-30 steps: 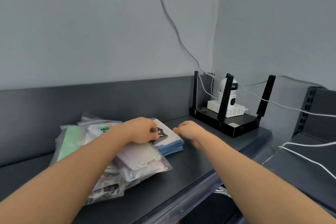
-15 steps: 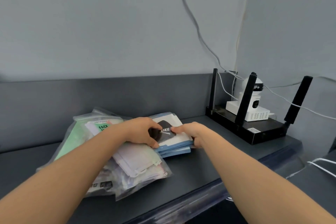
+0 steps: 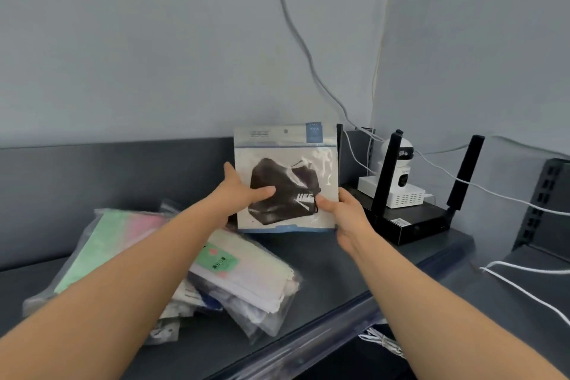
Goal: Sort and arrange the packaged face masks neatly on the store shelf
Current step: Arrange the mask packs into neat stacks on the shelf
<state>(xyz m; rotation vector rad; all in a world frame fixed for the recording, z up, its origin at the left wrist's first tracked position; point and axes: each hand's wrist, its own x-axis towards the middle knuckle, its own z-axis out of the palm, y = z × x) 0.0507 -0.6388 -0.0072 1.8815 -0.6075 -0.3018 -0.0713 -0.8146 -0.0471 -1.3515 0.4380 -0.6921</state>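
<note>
Black mask in one clear packet is held upright over the dark shelf, header strip up, front toward the person (long axis about vertical). Two hands grip it: the left hand pinches the left edge, the right hand the lower right corner. One loose pile of packets lies at the left. One router and one white camera stand at the right.
</note>
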